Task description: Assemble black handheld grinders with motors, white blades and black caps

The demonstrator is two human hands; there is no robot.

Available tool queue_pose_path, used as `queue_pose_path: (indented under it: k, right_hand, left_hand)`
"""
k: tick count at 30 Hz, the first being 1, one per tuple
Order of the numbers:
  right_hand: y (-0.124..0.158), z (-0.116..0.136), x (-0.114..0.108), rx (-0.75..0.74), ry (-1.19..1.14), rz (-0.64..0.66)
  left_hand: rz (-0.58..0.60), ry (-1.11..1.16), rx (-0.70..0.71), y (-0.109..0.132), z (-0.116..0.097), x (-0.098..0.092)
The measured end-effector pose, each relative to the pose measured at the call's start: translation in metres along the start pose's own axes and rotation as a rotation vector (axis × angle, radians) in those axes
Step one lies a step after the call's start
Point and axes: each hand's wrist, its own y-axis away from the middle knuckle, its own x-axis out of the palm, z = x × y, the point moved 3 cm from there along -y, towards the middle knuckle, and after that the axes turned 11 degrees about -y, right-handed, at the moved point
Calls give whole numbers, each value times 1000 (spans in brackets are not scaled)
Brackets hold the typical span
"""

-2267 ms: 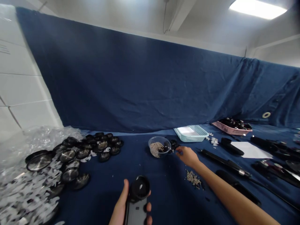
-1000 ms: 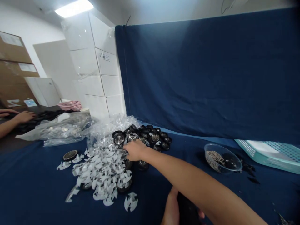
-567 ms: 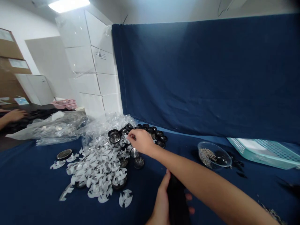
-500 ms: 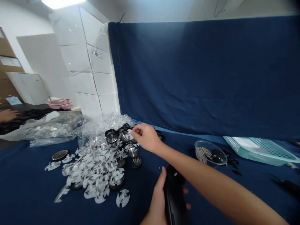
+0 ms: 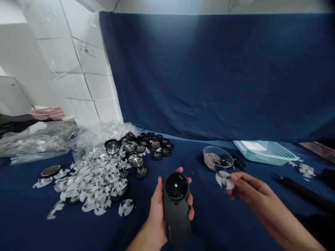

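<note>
My left hand [image 5: 157, 216] is wrapped around a black handheld casing [image 5: 178, 219], long, with a round, dark recess at its top end and a small bright spot inside it. Out to the right, my right hand [image 5: 248, 190] pinches a thin white plastic piece [image 5: 224, 179] with curved, notched edges, held just in front of a clear bowl [image 5: 231, 158]. Similar white pieces [image 5: 91, 181] lie heaped at the left. Behind and beside that heap are several black round caps [image 5: 138, 162] with shiny ribbed insides.
Small metal parts [image 5: 211, 160] fill part of the bowl. A turquoise basket [image 5: 272, 158] stands behind it at the right. A black pen-shaped tool [image 5: 300, 190] lies at the far right. Clear plastic bags [image 5: 47, 137] and stacked white boxes [image 5: 102, 83] occupy the left.
My right hand has moved from the pile of caps across to the right, carrying a white piece. The casing now shows its round recess upward, and the view has turned right.
</note>
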Motion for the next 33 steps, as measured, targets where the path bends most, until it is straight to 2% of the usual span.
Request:
queue_pose_path:
  k: [3, 7, 9, 12, 14, 16, 19, 25, 28, 33]
  right_hand:
    - [13, -39, -11, -9, 210, 89]
    - [24, -81, -19, -127, 618, 225]
    - [28, -88, -24, -235, 798, 226]
    - [34, -81, -25, -427, 981, 243]
    - [37, -73, -22, -448, 992, 318]
    - [37, -65, -19, -391, 940, 355]
    - [35, -57, -17, -318, 875, 341]
    - [29, -48, -17, -277, 809, 371]
    - [28, -48, -19, -263, 812, 396]
    - [26, -54, -23, -252, 821, 352]
  left_hand:
    - [24, -11, 14, 0, -1, 1]
    - [28, -18, 5, 0, -1, 3]
    - [22, -18, -6, 1, 0, 5]
    - [10, -16, -20, 1, 0, 8]
    - [-2, -16, -28, 1, 0, 9]
    - [-16, -19, -37, -1, 0, 10]
    - [-32, -28, -55, -2, 1, 10]
    - [-69, -61, -78, -1, 5, 10]
    - [-82, -76, -86, -1, 7, 9]
    - [-94, -103, -116, -2, 9, 9]
